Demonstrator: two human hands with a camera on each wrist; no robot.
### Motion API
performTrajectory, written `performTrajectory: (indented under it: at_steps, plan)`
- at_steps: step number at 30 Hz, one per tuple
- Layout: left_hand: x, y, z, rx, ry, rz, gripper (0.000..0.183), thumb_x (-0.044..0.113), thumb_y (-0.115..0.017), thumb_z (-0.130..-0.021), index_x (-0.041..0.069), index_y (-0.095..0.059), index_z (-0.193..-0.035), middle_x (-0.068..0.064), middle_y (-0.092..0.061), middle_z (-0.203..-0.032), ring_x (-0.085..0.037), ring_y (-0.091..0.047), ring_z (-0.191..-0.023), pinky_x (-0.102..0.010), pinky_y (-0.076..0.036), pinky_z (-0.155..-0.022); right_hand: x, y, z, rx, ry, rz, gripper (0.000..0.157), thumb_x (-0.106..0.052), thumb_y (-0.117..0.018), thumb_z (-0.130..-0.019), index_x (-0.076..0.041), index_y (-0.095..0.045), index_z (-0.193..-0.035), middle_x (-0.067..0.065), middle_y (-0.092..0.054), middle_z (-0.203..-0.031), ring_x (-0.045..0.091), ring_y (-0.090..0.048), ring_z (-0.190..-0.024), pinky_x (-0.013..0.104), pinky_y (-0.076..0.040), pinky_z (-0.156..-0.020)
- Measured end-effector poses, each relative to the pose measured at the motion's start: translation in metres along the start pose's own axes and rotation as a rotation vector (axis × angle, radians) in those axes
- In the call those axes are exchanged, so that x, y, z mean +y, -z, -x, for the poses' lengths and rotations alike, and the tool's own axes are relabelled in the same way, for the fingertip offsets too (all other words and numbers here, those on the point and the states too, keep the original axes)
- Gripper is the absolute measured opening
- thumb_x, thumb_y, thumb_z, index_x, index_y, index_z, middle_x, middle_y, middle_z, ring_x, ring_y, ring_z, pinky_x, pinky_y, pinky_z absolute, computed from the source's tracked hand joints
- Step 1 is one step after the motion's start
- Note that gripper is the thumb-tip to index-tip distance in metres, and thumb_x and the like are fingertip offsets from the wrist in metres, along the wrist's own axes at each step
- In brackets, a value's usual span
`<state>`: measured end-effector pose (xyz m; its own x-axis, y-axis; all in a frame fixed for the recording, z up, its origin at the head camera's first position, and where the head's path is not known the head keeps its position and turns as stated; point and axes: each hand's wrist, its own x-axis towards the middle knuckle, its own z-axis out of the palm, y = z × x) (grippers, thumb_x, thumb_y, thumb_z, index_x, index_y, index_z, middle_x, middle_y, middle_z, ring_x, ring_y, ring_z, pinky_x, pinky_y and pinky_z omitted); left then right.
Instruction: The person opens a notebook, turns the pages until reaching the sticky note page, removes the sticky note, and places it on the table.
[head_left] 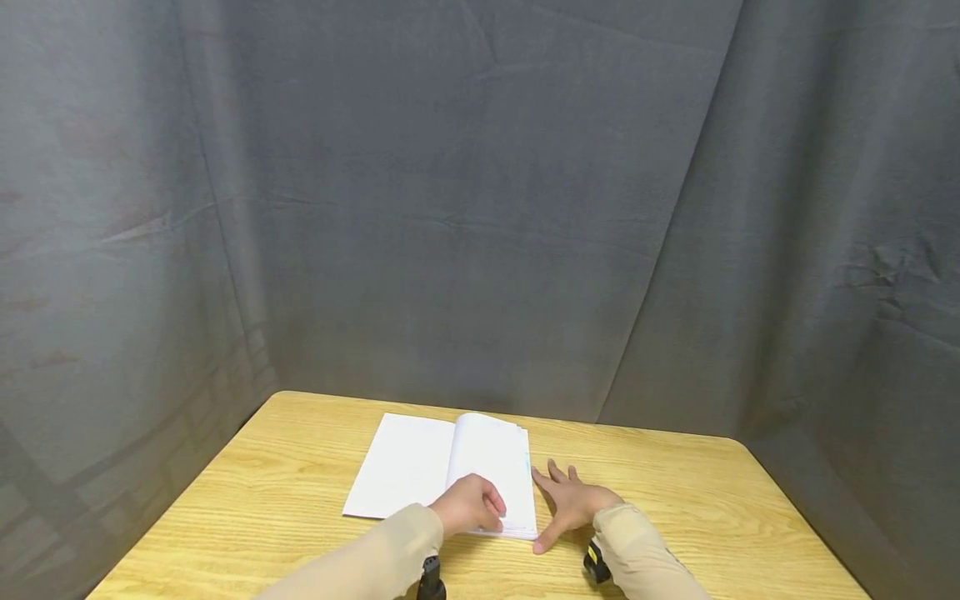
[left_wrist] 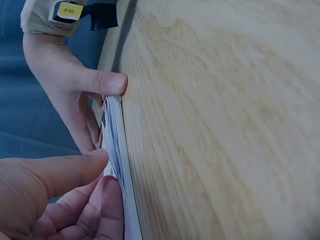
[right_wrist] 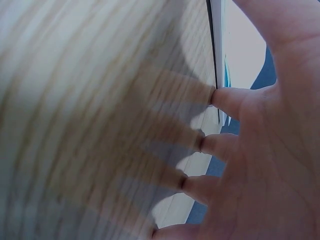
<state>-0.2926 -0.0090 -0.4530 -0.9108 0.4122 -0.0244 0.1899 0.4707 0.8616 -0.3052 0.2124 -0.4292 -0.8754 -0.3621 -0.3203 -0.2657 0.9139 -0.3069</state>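
Observation:
An open notebook [head_left: 412, 462] with blank white pages lies on the wooden table. Its right-hand page [head_left: 487, 454] bulges up beside the spine. Over the lower part of that page is my left hand [head_left: 468, 504], fingers curled and thumb close to the index finger. In the left wrist view a bit of white page shows between that thumb and fingertip, beside the stacked page edges [left_wrist: 116, 125]. My right hand [head_left: 573, 504] rests at the notebook's right side with its fingers spread. Its thumb lies by the lower right corner, and its fingertips [right_wrist: 222, 100] touch down along the edge.
The wooden table [head_left: 300, 475] has rounded far corners. Grey cloth [head_left: 465, 250] hangs behind it and at both sides. A dark wrist device [head_left: 596, 562] sits under the right sleeve, and another dark device [head_left: 431, 579] under the left.

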Motion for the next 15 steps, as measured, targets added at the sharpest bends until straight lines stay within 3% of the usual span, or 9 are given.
performTrajectory:
  at_steps: [8, 15]
  plan:
    - [0.007, -0.0005, 0.0007, 0.008, 0.005, -0.096, 0.017, -0.004, -0.08, -0.068, 0.004, -0.066, -0.073, 0.002, -0.058, -0.061, -0.01, -0.05, -0.057, -0.022, -0.041, -0.055, 0.0008, -0.0012, -0.0007, 0.01, 0.004, 0.007, 0.123, -0.059, -0.085, -0.059, -0.013, -0.022, -0.154, 0.026, -0.014, -0.158, 0.058, -0.011, -0.14, 0.077, -0.024, -0.098]
    - [0.0102, 0.0005, 0.002, 0.008, 0.0, -0.119, 0.017, -0.004, -0.08, -0.069, 0.004, -0.066, -0.073, 0.001, -0.059, -0.061, -0.011, -0.051, -0.058, -0.023, -0.042, -0.057, 0.0007, -0.0011, -0.001, 0.008, 0.001, 0.0, 0.122, -0.059, -0.085, -0.059, -0.014, -0.022, -0.154, 0.026, -0.014, -0.158, 0.057, -0.01, -0.14, 0.077, -0.024, -0.098]
